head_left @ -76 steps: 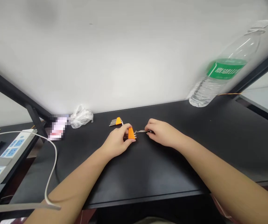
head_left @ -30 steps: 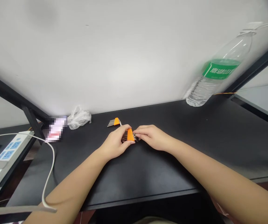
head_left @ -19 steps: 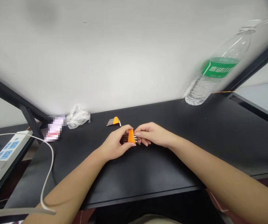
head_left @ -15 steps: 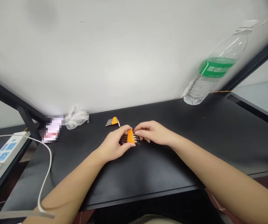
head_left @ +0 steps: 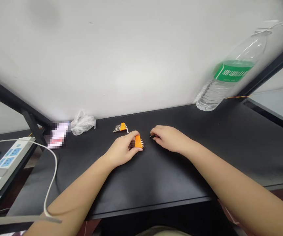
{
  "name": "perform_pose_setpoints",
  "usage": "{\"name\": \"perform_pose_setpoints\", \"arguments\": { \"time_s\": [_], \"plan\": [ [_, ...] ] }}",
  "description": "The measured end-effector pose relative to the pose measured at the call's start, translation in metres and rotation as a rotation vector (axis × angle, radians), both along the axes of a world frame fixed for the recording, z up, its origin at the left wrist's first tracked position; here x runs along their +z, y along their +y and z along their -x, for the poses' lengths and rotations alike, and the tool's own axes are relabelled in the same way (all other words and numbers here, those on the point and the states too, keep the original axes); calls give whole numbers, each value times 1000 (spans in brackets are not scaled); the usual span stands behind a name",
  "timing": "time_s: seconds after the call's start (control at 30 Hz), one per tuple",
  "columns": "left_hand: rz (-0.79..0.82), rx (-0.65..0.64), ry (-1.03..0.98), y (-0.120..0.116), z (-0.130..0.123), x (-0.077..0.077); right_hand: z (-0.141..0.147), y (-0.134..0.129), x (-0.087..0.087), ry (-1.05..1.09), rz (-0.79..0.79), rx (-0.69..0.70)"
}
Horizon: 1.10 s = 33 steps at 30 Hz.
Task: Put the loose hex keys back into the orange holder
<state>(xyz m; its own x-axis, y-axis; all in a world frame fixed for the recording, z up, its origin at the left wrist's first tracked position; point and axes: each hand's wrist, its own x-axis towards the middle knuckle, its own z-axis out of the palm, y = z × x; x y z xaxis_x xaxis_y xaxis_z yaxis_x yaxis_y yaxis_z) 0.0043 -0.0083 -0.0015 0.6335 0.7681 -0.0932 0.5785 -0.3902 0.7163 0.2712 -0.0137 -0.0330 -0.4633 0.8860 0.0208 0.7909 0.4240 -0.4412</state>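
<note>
My left hand (head_left: 120, 149) is closed around the sides of an orange holder (head_left: 138, 142) of hex keys, with several dark metal keys passing through it. My right hand (head_left: 169, 137) is a short way to the right, just above the black table, thumb and fingers pinched together. From its fingertips pokes the thin metal end of a hex key (head_left: 152, 136); the rest is hidden by the hand. Behind my left hand lies a second orange hex key holder (head_left: 123, 126) with silver keys, touched by neither hand.
A crumpled clear plastic bag (head_left: 83, 123) and a blurred-out pink item (head_left: 59, 134) lie at the back left. A large water bottle (head_left: 232, 71) leans at the back right. On the left are a power strip (head_left: 10, 160) and a white cable (head_left: 54, 177). A pale wall (head_left: 131, 65) rises behind the table.
My right hand has moved right, away from the orange holder, with a hex key in its fingers. My left hand keeps its hold. The view has shifted slightly.
</note>
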Motion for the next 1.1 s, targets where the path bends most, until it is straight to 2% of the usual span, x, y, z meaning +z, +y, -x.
{"name": "perform_pose_setpoints", "arguments": {
  "time_s": [0.27, 0.47, 0.53, 0.63, 0.77, 0.9, 1.1],
  "plan": [
    [-16, 8, 11, 0, 1, 0, -9, 4, 4, -154, 27, -57],
    [-2, 26, 0, 0, 0, -2, 4, -4, 13, -258, 65, -36],
    [-1, 25, 6, 1, 0, -2, 10, -8, 17, -201, 75, -27],
    [-1, 22, 6, 2, 0, -2, 16, -10, 22, -7, 90, 14],
    [-3, 7, -6, 1, 0, -1, 22, -11, 23, 189, 47, 55],
    [4, -10, -2, 0, 0, -3, 22, -11, 20, 236, 0, 97],
    [22, -9, -12, 1, 0, -4, 19, -14, 21, 177, -79, 123]
  ]
}}
